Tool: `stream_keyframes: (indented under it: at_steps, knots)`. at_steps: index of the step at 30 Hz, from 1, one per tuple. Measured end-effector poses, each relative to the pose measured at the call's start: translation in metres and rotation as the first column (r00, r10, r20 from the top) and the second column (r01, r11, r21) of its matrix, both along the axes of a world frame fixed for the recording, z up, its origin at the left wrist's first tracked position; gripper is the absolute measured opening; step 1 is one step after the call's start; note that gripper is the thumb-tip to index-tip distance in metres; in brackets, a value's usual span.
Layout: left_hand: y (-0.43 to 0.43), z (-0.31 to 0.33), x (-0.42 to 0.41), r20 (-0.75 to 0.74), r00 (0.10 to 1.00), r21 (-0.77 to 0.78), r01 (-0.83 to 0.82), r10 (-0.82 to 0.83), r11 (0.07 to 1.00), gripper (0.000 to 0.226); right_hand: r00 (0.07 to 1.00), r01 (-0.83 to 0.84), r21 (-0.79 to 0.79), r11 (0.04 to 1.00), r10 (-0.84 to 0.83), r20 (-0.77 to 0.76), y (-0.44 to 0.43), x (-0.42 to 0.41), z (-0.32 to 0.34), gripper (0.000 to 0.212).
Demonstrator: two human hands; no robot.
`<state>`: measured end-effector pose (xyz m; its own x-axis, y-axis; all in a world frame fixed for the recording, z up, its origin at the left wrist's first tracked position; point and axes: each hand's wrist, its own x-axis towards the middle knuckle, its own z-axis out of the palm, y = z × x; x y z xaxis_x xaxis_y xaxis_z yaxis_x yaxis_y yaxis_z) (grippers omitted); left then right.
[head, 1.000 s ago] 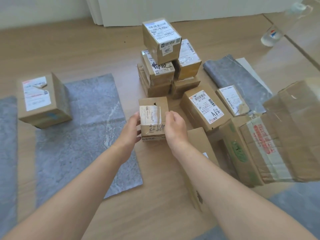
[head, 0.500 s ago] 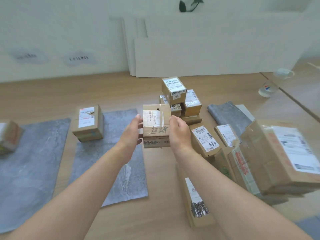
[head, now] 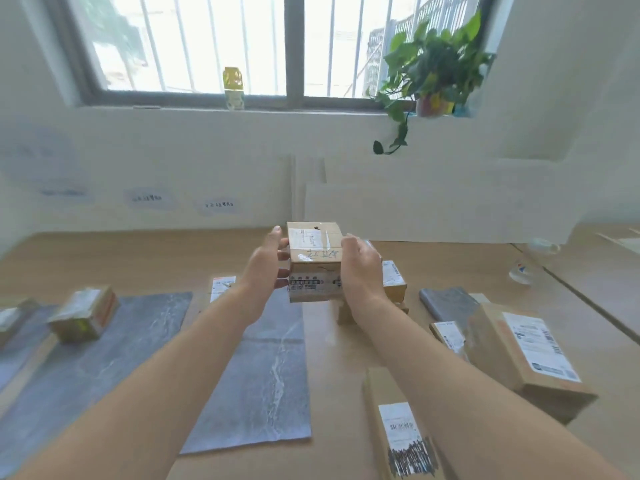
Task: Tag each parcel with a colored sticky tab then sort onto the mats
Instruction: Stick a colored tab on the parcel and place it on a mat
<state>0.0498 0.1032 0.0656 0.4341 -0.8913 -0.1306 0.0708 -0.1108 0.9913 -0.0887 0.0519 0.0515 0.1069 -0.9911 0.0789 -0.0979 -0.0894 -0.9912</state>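
A small brown cardboard parcel (head: 313, 258) with a white label and clear tape hangs in the air above the wooden table. My left hand (head: 265, 268) grips its left side, thumb on the top edge and fingers under the front. My right hand (head: 360, 271) grips its right side. No coloured tab shows on the parcel. Below it lies a grey mat (head: 263, 375), with a second grey mat (head: 104, 362) to the left. One taped parcel (head: 85, 313) sits on that second mat.
A stack of parcels (head: 393, 282) stands behind my right hand. A large labelled parcel (head: 526, 351), a small one (head: 448, 336) and a long one (head: 398, 424) lie on the right. A folded grey mat (head: 446, 303) and a bottle (head: 523, 271) are at far right.
Both hands have lifted the small parcel off the table and raised it. The view has tilted up, so the window and wall now show.
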Motion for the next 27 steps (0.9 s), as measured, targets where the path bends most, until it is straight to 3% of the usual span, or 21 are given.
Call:
stream_keyframes:
  at_steps: [12,16,27]
  knots:
    - [0.107,0.048,0.088,0.087,0.996,0.013,0.008,-0.009,1.0,0.06,0.997,-0.073,-0.025,0.997,0.073,0.005,0.097,0.074,0.044,0.025]
    - [0.141,0.049,0.109,0.096,0.995,0.005,0.015,-0.015,1.0,0.059,0.994,-0.105,-0.027,0.994,0.105,-0.01,0.128,0.096,0.044,0.034]
    - [0.2,0.042,0.138,0.082,0.989,-0.001,-0.122,0.122,0.993,0.06,0.975,-0.217,0.016,0.976,0.216,0.057,0.173,0.135,0.04,0.036]
